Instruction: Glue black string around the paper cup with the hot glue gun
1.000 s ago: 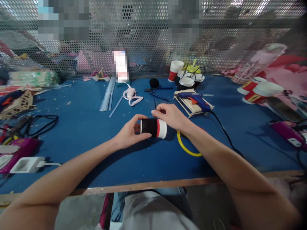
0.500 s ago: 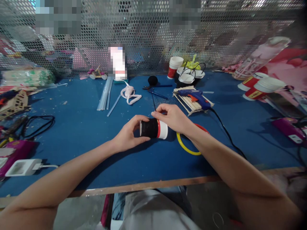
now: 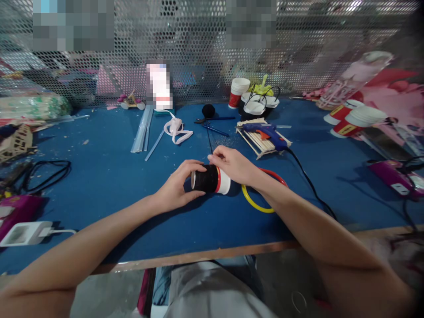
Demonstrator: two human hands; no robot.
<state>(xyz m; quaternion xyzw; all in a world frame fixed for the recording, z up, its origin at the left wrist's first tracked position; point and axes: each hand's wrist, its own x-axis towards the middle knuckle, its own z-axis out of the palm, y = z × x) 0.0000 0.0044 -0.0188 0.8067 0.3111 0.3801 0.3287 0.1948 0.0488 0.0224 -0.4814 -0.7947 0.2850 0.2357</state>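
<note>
A paper cup lies on its side above the blue table, most of it wound with black yarn, with a red band and white rim showing at its right end. Around the wrapped left end curl the fingers and thumb of my left hand. My right hand pinches the strand of black yarn at the cup's upper side, beside the red band. That strand runs back toward a black yarn ball. Under my right forearm lies a red and yellow ring.
A blue glue gun rests on a wooden stick rack, its cord trailing right. Pliers, white ribbon and glue sticks lie behind my hands. More cups lie right; a white adapter sits left.
The whole view has shifted slightly. My hands keep nearly the same hold on the cup and yarn, and the cup appears turned a little.
</note>
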